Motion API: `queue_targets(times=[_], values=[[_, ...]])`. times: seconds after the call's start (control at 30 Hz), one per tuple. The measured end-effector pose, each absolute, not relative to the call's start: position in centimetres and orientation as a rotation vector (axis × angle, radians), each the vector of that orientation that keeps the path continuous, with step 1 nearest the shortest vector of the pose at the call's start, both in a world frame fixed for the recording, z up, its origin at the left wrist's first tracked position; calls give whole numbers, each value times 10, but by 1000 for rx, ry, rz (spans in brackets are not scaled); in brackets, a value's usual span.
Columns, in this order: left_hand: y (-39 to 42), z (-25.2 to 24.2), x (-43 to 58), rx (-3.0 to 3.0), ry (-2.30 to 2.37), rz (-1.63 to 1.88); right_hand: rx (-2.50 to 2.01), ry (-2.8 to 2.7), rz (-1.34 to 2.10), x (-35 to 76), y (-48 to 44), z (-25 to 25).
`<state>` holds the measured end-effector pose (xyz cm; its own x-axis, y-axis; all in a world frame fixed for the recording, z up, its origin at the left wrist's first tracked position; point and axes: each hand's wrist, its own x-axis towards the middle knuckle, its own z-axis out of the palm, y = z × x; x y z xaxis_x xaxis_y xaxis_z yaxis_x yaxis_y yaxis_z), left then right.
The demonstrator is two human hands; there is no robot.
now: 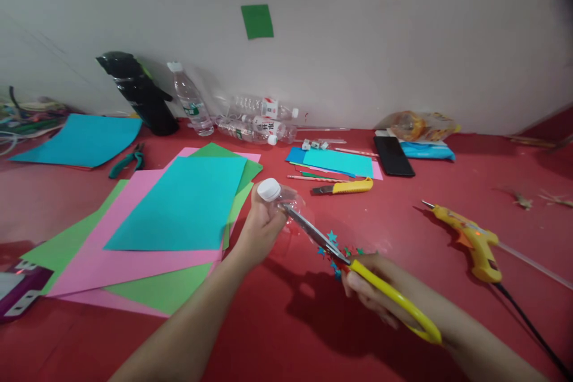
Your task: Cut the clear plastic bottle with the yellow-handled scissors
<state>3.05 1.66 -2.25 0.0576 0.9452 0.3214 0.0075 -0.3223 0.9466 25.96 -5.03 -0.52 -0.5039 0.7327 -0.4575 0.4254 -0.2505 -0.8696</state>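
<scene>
Near the middle of the red table, my left hand [259, 230] is closed around a clear plastic bottle piece [293, 203] with a white cap [269, 189]. My right hand [376, 286] grips the yellow handles of a pair of scissors [313, 231]. The blades point up and left, and their tips meet the clear plastic just beside my left hand's fingers. Whether the tips are in the plastic or only against it, I cannot tell. Small blue, green and red stars [332, 237] lie by the blades, partly hidden by my right hand.
Coloured sheets [179, 209] lie at left, with pliers [129, 161] behind. Plastic bottles [255, 128] and a black bottle [143, 92] are by the wall. A yellow cutter [351, 187], paper strips [340, 161] and a phone [394, 155] sit beyond my hands; a glue gun [474, 242] lies right.
</scene>
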Motion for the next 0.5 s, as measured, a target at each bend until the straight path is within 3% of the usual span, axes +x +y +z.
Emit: queue_targets(times=[0.5], values=[[16, -24, 32, 1430, 1051, 1413, -1359, -1868, 1808, 261, -49, -3]])
